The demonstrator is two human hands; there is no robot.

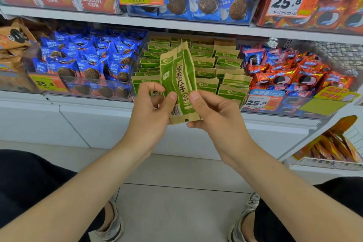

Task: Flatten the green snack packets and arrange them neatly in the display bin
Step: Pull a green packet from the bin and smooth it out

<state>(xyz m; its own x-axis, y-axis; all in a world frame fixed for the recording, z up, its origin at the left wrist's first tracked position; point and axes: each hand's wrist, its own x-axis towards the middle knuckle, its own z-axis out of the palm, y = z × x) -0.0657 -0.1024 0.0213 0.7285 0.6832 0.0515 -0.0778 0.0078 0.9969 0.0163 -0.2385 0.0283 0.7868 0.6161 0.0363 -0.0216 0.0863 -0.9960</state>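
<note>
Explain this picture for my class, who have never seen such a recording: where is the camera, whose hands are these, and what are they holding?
There is no machine here. A person wears one wide-angle camera on the head. It looks forward and down, so the view is that person's own. The left hand and the right hand both pinch a small bunch of green snack packets, held upright in front of a shop shelf. How many packets are in the bunch is hard to tell. Behind it, rows of the same green packets stand on that shelf. Blue biscuit packets lie to the left and red ones to the right, with price tags in front.
</note>
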